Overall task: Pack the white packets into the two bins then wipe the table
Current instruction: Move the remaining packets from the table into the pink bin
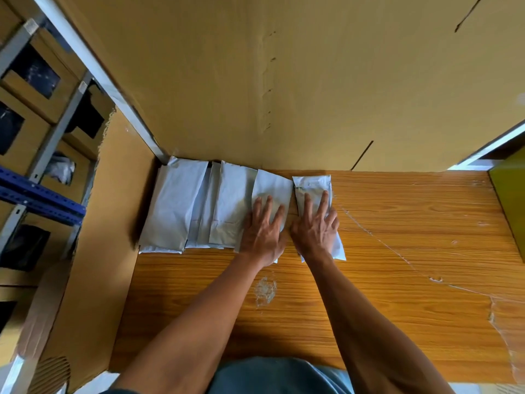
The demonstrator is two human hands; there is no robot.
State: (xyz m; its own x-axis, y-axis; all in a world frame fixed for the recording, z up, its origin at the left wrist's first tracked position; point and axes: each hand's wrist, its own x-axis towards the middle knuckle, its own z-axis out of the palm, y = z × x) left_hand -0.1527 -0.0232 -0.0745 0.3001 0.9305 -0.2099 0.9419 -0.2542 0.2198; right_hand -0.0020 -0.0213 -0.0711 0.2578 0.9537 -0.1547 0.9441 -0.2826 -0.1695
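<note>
White packets [199, 206] lie in a row on the wooden table [397, 251], pushed against the cardboard wall [312, 95] at the back left corner. The left hand [265, 231] lies flat with straight fingers on one packet [271, 186], and the right hand [315, 227] presses likewise, fingers spread, on the rightmost packet [312, 183] just beside it.

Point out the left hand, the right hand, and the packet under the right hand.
left hand [262, 231]: head view, back of the hand.
right hand [314, 230]: head view, back of the hand.
rightmost packet [311, 183]: head view, its bare top end.
</note>
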